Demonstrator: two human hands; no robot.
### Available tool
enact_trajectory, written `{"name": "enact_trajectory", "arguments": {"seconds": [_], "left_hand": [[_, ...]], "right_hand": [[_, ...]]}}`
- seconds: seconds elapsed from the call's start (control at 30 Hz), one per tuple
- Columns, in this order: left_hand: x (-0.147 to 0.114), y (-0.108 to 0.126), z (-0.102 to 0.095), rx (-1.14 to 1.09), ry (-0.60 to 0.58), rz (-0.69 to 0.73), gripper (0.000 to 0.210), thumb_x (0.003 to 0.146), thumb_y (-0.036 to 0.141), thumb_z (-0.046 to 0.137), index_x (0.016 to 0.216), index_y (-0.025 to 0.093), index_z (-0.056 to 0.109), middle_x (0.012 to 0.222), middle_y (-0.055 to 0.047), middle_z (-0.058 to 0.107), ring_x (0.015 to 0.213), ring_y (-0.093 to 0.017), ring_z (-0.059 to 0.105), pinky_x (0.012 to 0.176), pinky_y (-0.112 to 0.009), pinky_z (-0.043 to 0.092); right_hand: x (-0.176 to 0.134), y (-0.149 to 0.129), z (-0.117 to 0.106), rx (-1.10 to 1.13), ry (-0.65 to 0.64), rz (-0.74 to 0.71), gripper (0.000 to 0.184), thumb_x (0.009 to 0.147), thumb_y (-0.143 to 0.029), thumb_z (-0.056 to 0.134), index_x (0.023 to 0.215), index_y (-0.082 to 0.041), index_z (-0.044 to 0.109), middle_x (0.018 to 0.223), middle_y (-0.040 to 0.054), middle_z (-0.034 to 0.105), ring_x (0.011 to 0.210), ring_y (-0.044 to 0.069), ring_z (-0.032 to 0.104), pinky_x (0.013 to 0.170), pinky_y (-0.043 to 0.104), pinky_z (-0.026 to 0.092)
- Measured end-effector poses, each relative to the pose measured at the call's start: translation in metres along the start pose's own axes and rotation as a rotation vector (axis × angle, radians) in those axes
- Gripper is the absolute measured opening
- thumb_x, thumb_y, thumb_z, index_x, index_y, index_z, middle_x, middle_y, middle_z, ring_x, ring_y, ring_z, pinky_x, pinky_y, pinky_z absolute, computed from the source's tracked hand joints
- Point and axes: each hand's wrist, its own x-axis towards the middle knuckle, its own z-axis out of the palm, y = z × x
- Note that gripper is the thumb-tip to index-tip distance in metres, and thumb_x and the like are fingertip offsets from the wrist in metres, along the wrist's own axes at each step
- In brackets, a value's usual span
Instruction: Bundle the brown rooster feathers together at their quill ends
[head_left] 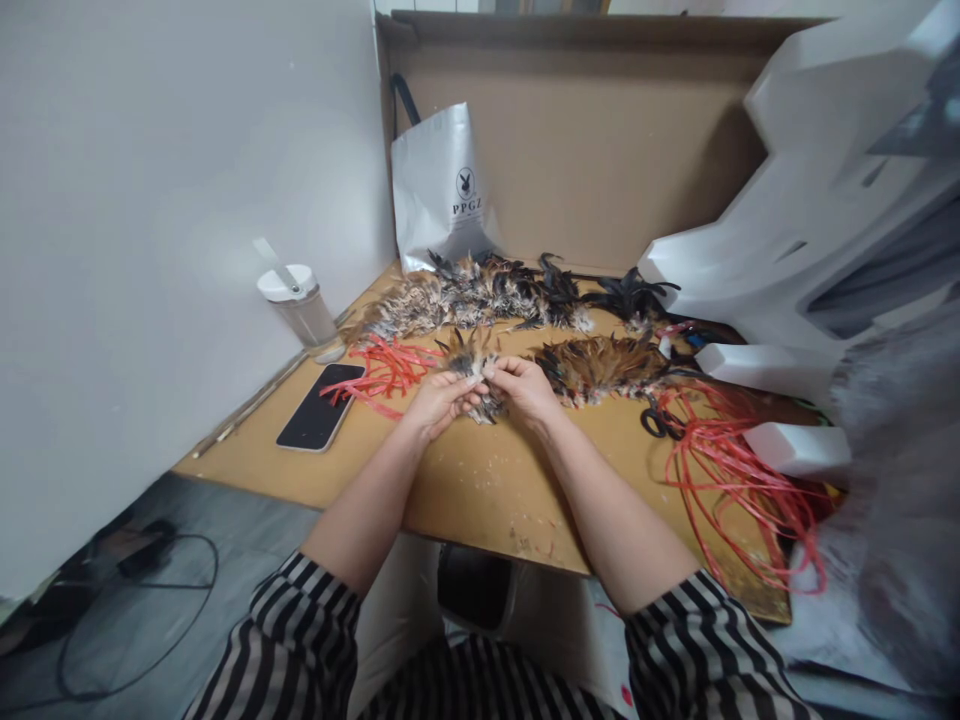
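Observation:
Over the middle of the table, my left hand point(446, 400) and my right hand point(525, 387) meet at a small bunch of feathers point(466, 350). Fingers of both hands are pinched on it, close together at its pale, fluffy lower part. Brown and dark tips fan out beyond my fingers. A strip of brown feathers point(600, 366) lies just right of my right hand. To the left of my left hand are red plastic ribbons point(394, 366), partly over a dark-screened phone point(315, 415).
A long pile of feathers point(480, 295) runs across the back of the table point(480, 490). Black-handled scissors point(654, 422) and more red ribbons point(727, 470) lie right, beside white foam pieces point(799, 448). A lidded cup point(300, 308) stands left; a silver bag point(435, 190) leans behind.

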Motion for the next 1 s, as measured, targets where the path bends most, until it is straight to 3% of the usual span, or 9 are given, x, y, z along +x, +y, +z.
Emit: {"name": "enact_trajectory", "arguments": {"seconds": [0.4, 0.6, 1.0], "left_hand": [[-0.001, -0.001, 0.006, 0.065, 0.056, 0.015, 0.021, 0.061, 0.025, 0.071, 0.068, 0.008, 0.062, 0.059, -0.004, 0.062, 0.047, -0.005, 0.052, 0.045, -0.014, 0.041], [-0.002, 0.000, 0.008, 0.176, 0.060, 0.082, 0.021, 0.062, 0.027, 0.069, 0.065, 0.008, 0.062, 0.052, -0.004, 0.060, 0.044, -0.006, 0.051, 0.044, -0.016, 0.041], [-0.003, -0.001, 0.010, 0.212, 0.053, 0.071, 0.027, 0.061, 0.031, 0.070, 0.075, 0.008, 0.065, 0.069, -0.010, 0.067, 0.053, -0.011, 0.059, 0.047, -0.019, 0.045]], "right_hand": [[-0.002, -0.001, 0.009, -0.068, 0.068, -0.021, 0.028, 0.053, -0.037, 0.072, 0.059, -0.016, 0.055, 0.049, -0.0049, 0.050, 0.044, 0.006, 0.038, 0.046, 0.022, 0.029], [-0.001, -0.001, 0.007, -0.061, 0.011, -0.009, 0.026, 0.053, -0.034, 0.072, 0.061, -0.015, 0.056, 0.051, -0.0042, 0.054, 0.044, 0.006, 0.039, 0.046, 0.022, 0.030], [0.000, 0.005, 0.005, 0.043, 0.067, 0.064, 0.028, 0.049, -0.033, 0.074, 0.052, -0.016, 0.052, 0.046, -0.0038, 0.053, 0.043, 0.008, 0.044, 0.045, 0.022, 0.031]]}}
